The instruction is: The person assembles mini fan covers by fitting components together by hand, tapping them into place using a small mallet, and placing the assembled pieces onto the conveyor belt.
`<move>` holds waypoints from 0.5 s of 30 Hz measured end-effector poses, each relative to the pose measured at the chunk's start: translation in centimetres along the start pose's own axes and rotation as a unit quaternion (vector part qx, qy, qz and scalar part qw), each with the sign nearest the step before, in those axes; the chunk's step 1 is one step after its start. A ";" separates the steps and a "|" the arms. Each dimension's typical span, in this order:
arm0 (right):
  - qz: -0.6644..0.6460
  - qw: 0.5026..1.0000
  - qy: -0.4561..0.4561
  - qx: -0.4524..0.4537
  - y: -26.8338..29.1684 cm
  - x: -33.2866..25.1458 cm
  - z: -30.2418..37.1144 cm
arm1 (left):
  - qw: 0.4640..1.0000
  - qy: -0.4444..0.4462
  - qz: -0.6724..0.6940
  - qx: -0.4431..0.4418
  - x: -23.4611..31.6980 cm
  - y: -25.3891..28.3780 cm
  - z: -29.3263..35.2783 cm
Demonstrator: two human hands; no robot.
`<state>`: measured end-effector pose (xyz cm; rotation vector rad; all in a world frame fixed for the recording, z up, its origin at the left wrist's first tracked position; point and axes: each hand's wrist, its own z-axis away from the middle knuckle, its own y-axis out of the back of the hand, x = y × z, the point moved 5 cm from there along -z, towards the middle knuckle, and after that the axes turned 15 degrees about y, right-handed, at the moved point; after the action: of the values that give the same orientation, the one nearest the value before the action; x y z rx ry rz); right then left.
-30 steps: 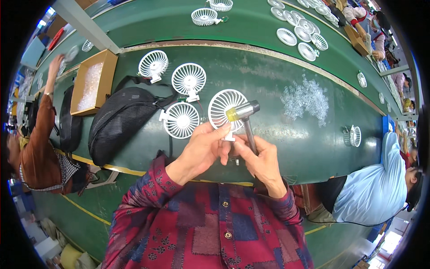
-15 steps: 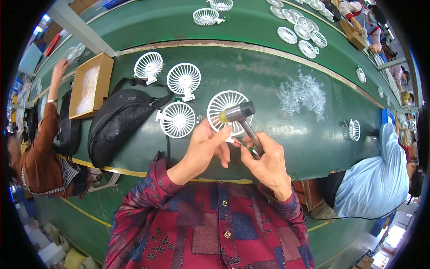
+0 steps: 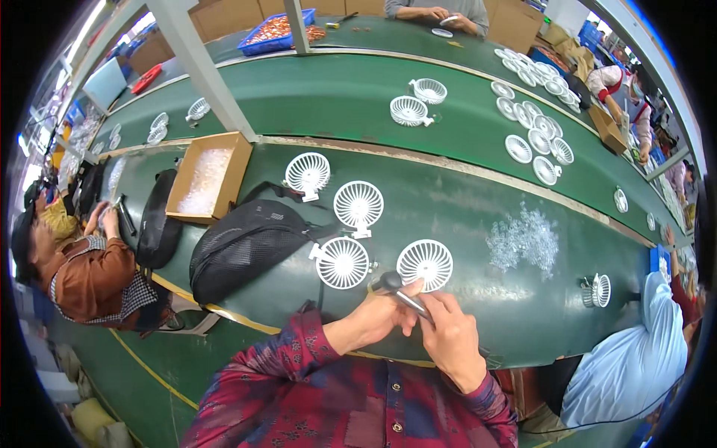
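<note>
Evidently the step in hand is handwork on a white fan frame point(image 3: 424, 261) with a hammer point(image 3: 411, 301) at the ready, though whether a blow is being struck cannot be told. The right hand point(image 3: 452, 332) is closed about the hammer's handle, which slants far and left across the gap between the hands, its dark head lying over the left hand's fingers. The left hand point(image 3: 373, 317) is curled inward, its thumb against the near edge of the frame; it seems to have the frame by that near end, but the exact clasp is hidden. The frame itself lies just beyond both hands, its round ribbed face turned up, to the right of another frame point(image 3: 342, 263) on the green bench point(image 3: 463, 213) and left of a heap of small clear pieces point(image 3: 525, 239). As a judgement, the next move calls for steadying the near end while the hammer head is brought clear of the fingers.
</note>
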<state>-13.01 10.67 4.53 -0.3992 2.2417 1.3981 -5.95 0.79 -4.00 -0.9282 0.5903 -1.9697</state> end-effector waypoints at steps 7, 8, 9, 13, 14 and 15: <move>0.035 0.998 0.020 -0.040 -1.5 0.8 -0.1 | 0.998 0.052 -0.027 -0.001 0.1 0.6 0.1; 0.035 0.998 0.021 -0.041 -1.6 1.2 -0.1 | 0.998 0.051 -0.027 -0.001 0.3 0.6 0.3; 0.022 0.998 0.046 0.022 -1.0 1.4 -0.1 | 0.998 0.050 -0.039 0.005 0.4 0.7 0.6; -0.110 0.980 -0.124 0.111 1.2 4.0 0.4 | 0.987 -0.011 -0.159 0.019 1.3 0.6 2.2; -0.226 0.935 -0.196 0.190 0.9 4.6 0.3 | 0.977 -0.056 -0.207 0.015 1.1 0.9 2.3; -0.298 0.894 -0.293 0.164 1.0 5.3 0.5 | 0.977 -0.055 -0.205 0.013 0.6 0.9 2.1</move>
<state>-17.83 11.57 2.32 -0.4271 1.6114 0.6761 -4.03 -0.32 -3.12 -1.2083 0.3246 -2.2624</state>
